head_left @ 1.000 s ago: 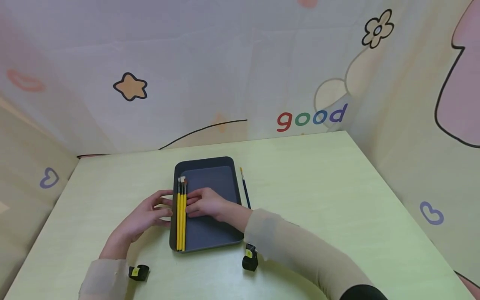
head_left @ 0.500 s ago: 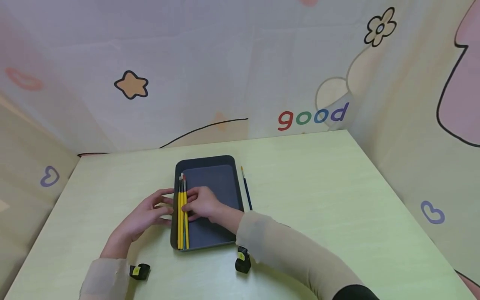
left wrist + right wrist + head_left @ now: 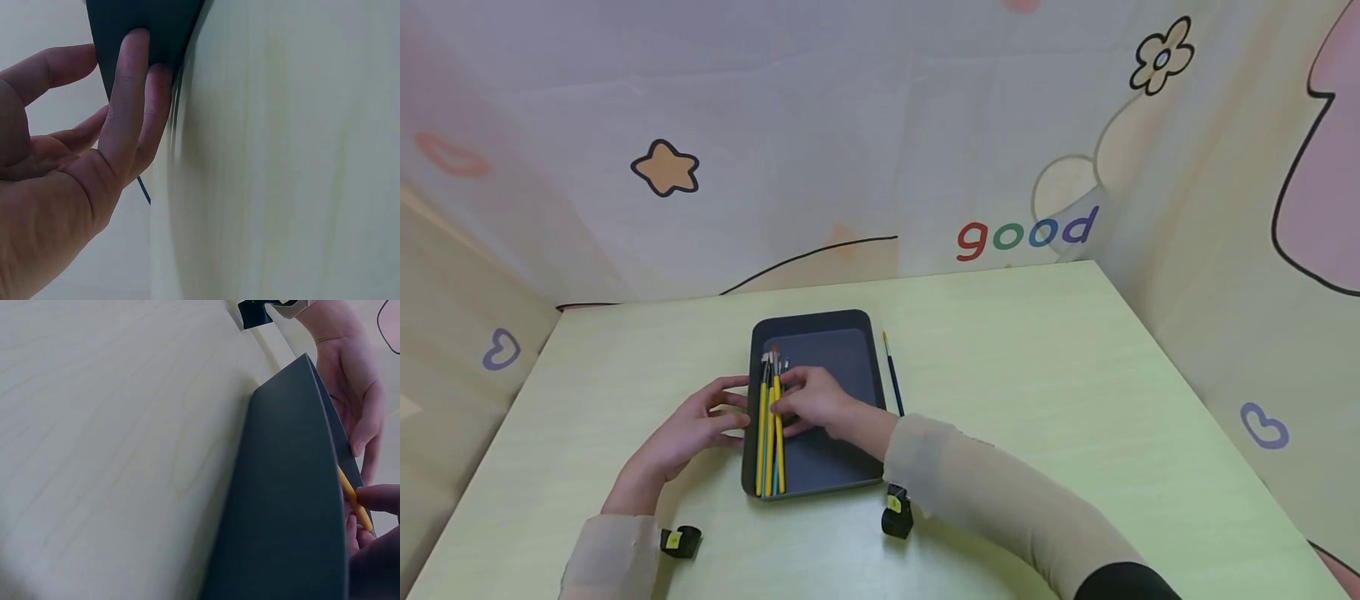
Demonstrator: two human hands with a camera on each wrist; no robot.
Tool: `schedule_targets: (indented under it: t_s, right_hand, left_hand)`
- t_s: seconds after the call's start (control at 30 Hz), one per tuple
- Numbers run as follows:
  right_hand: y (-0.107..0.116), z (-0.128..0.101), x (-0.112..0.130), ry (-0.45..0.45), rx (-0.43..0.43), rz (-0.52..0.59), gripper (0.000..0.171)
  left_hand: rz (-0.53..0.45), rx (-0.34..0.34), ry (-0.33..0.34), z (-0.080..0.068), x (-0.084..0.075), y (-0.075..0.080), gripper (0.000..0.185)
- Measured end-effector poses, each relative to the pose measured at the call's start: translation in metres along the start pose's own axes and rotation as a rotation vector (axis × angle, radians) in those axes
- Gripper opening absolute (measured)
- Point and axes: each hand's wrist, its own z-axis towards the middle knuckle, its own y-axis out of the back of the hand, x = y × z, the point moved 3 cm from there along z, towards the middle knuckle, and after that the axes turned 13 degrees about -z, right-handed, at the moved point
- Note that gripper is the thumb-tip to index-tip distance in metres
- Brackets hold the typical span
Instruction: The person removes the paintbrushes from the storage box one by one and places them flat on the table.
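Several paintbrushes (image 3: 761, 454) with yellow and blue handles lie lengthwise along the left side of a dark grey tray (image 3: 808, 317). My right hand (image 3: 822, 400) reaches into the tray and pinches a yellow-handled paintbrush (image 3: 780, 458) between thumb and fingers. In the right wrist view that yellow handle (image 3: 348, 489) shows just inside the wall. My left hand (image 3: 688, 429) rests at the tray's left side, its fingers extended. The left wrist view has those fingertips (image 3: 135, 47) touching the tray's outer wall. My right fingers partly hide the brushes behind them.
A thin dark-blue paintbrush (image 3: 892, 375) lies on the pale table (image 3: 1000, 350) just right of the tray, its lower end hidden by the right sleeve. Black wrist cameras (image 3: 680, 542) hang by both forearms. Printed cloth walls (image 3: 775, 167) stand behind and beside the table.
The yellow brushes, bunched together before, have spread to the right, uncovering blue handles among them. My right hand has tugged a yellow brush sideways. The left hand stays at the tray's side.
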Motion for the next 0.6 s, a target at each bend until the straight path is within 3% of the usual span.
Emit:
schedule_targets:
  t_s: [0.27,0.6]
  right_hand:
    - [0.012,-0.006,0.005,0.018,0.054,0.05,0.048]
    - [0.033,-0.021,0.013,0.035,0.064,0.031,0.046]
  left_hand:
    - [-0.002,0.0,0.003,0.001,0.0,0.001,0.067]
    - [0.004,-0.009,0.013,0.0,-0.001,-0.001,0.067]
